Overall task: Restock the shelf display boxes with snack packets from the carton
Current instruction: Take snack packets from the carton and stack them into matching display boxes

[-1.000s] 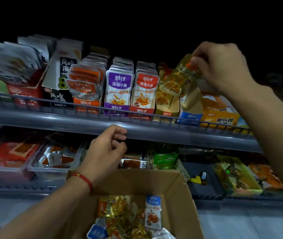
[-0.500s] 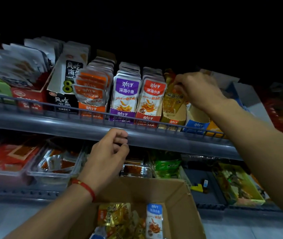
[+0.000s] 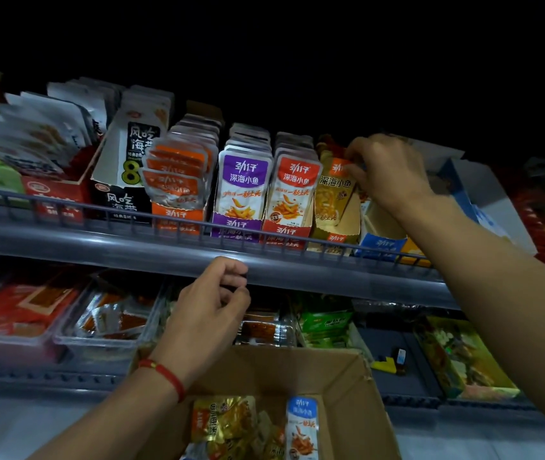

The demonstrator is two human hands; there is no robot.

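Note:
My right hand [image 3: 385, 172] is up at the top shelf, its fingers pinching the upper edge of a gold snack packet [image 3: 334, 197] that stands in the gold display box [image 3: 335, 235]. To its left stand full boxes of red packets [image 3: 292, 190], purple packets [image 3: 242, 187] and orange packets [image 3: 176, 180]. My left hand [image 3: 208, 313], with a red string on the wrist, is curled loosely with nothing in it, just below the shelf rail [image 3: 198, 260]. The brown carton [image 3: 360, 393] sits below, holding gold packets [image 3: 224, 423] and a blue packet [image 3: 301, 426].
A blue display box [image 3: 382, 245] with an open cardboard interior sits right of the gold one, under my right wrist. A wire fence runs along the top shelf's front. The lower shelf holds clear trays [image 3: 105, 340] of red snacks, green packets [image 3: 325, 323] and a dark tray [image 3: 397, 356].
My right hand brought the gold packet down from above the shelf and set it upright in the gold box. The view tilted up slightly. My left hand stayed put.

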